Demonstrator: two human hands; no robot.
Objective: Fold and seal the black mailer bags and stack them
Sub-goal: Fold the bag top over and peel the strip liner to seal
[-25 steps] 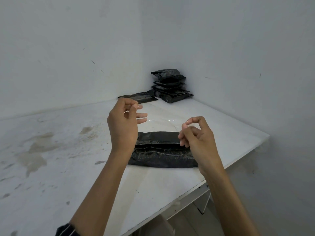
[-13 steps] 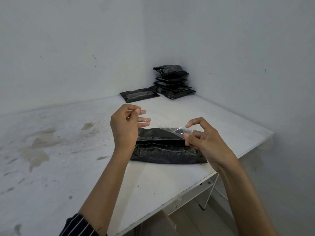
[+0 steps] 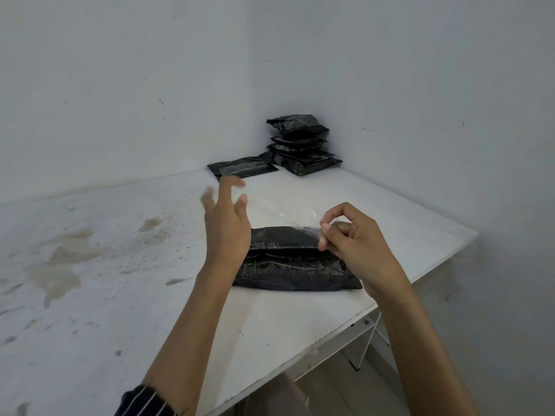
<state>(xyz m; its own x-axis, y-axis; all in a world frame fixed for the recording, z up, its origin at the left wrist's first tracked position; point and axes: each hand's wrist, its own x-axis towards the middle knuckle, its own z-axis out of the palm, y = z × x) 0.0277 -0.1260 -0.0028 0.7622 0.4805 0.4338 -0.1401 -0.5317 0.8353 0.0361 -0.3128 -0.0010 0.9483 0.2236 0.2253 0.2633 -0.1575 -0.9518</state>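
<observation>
- A thin clear plastic strip [image 3: 285, 211] is pinched at its right end between the thumb and forefinger of the right hand [image 3: 360, 247]. The other fingers [image 3: 345, 210] are curled loosely beside the pinch.
- From there the strip is held stretched leftward and slightly far, toward the left hand [image 3: 228, 226]. Its fingers [image 3: 228, 187] are spread apart, blurred, and clamped on nothing. Whether its thumb touches the strip cannot be told.
- Just below the strip, a folded black plastic mailer bag [image 3: 297, 265] lies flat on the stained white surface [image 3: 120, 265], near the right edge. Its long axis runs left to right, roughly in line with the strip.
- The right hand is judged nearer the bag's right end, and the left hand its left end.
- In the far corner a stack of black mailer bags [image 3: 300, 145] stands, with a single flat black bag [image 3: 243, 168] just to its left.
</observation>
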